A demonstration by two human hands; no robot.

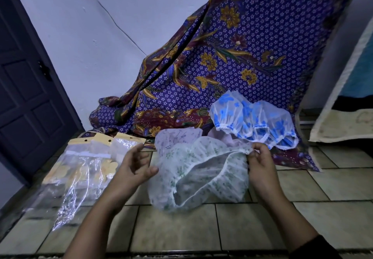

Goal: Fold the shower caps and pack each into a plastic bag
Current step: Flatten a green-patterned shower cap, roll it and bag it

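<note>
A purple batik cloth (252,56) with gold flowers drapes over something against the far wall, and its lower edge spreads onto the tiled floor (201,228). A dark door (24,97) stands at the floor's left edge and a mattress (343,97) leans at its right edge.

On the left side of the floor is a loose pile of clear plastic bags (80,169). Their yellow header cards point toward the far wall and their long sides run from far to near.

The green-sprigged shower cap (181,157) is in the middle of the floor, its lower part resting on the tiles. Its long axis runs from lower left to upper right, and its open, elastic-rimmed mouth faces the person. Just behind it lies a pale pink shower cap (177,135). A row of blue-flowered shower caps (252,117) lies on the cloth's hem toward the far right, mouths turned down and to the right.

The right hand (262,167) pinches the green cap's rim at its upper right end between thumb and fingertips, lifting that end. The left hand (133,165) is at the cap's left edge with its fingers loose, spread and gripping nothing; whether the thumb touches the cap cannot be told.
</note>
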